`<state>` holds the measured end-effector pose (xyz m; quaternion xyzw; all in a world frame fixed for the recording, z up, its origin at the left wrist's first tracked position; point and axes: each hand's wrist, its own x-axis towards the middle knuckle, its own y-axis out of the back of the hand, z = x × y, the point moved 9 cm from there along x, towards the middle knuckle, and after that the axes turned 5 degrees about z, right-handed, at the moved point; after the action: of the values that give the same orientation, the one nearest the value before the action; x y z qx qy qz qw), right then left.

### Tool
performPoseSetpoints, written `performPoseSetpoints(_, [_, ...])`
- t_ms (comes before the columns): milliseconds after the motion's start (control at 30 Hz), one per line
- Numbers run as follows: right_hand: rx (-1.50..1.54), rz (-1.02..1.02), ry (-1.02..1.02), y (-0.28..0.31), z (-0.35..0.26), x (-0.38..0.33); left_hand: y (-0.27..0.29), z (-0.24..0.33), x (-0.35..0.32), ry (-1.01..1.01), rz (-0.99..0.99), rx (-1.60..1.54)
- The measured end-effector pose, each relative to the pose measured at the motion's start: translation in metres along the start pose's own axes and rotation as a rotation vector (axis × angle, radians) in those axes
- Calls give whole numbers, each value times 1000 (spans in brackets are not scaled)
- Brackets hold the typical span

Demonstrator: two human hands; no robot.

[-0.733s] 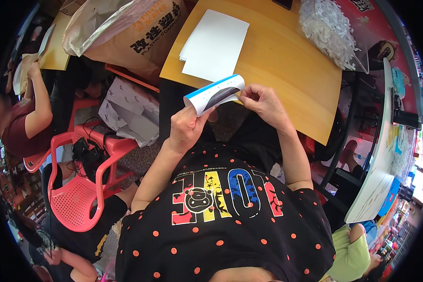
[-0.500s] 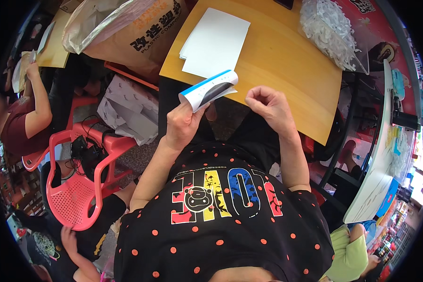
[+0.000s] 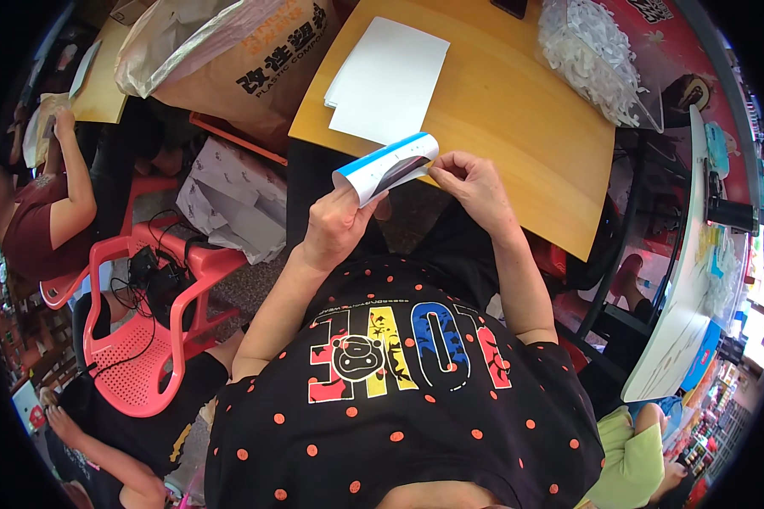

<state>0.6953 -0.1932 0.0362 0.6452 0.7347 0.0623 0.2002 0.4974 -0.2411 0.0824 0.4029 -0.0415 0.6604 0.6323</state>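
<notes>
My left hand (image 3: 335,227) is closed around the lower left part of a curled printed sheet (image 3: 385,163), white with a blue band and a dark patch. It is held just off the near edge of the wooden table (image 3: 518,110). At the sheet's right corner, the thumb and forefinger of my right hand (image 3: 477,188) are pinched together on its edge. The other fingers of that hand are bent. Beyond the sheet, white paper (image 3: 390,76) lies on the table in a slightly uneven stack.
A clear bin (image 3: 652,106) full of white strips (image 3: 590,59) stands at the table's far right. Left of the table are a large printed sack (image 3: 221,55) and a red plastic chair (image 3: 132,369) with black cables. Other people sit at left and lower right.
My right hand has moved left, from apart to pinching the sheet's right corner. The sheet and my left hand have shifted slightly right. At lower left, another person's hand has left the chair.
</notes>
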Motion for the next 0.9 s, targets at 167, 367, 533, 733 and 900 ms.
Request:
performPoseSetpoints(167, [85, -39, -13, -5, -1, -7, 0, 2, 0, -58, 22, -27])
performPoseSetpoints(367, [207, -274, 60, -31, -74, -58, -13, -7, -8, -33, -72, -20])
performPoseSetpoints(533, [223, -448, 122, -18, -121, -68, -14, -3, 0, 7, -37, -73])
performPoseSetpoints(733, [461, 133, 472, 159, -144, 17, -18, -25, -7, 562, 88, -671])
performPoseSetpoints(900, [-326, 778, 563, 359, -99, 96, -29, -37, -10, 852, 74, -1031])
